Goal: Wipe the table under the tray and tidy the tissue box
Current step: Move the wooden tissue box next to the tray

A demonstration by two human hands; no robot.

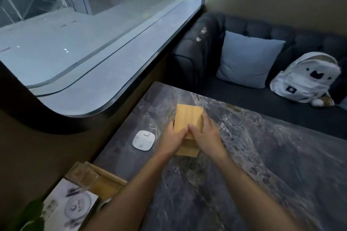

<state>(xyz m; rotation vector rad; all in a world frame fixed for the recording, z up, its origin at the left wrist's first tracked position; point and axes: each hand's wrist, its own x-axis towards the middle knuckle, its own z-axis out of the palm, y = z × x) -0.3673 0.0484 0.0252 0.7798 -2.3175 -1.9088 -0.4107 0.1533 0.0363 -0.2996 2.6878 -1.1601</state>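
Note:
A light wooden tissue box (188,117) stands on the dark marbled table (262,165), near its far left part. Both hands are on it. My left hand (171,139) grips its left side and near end. My right hand (203,135) lies over its right side and top, fingers wrapped on the wood. The box's top panel looks tilted or lifted above its lower part (187,151). A wooden tray (105,180) with clear glasses sits at the table's near left corner.
A white square device (143,139) lies flat on the table just left of the box. A printed card (69,206) and green leaves (32,214) stand at the near left. A dark sofa (262,99) with a blue cushion (247,62) and a white plush bag (308,78) lies beyond the table.

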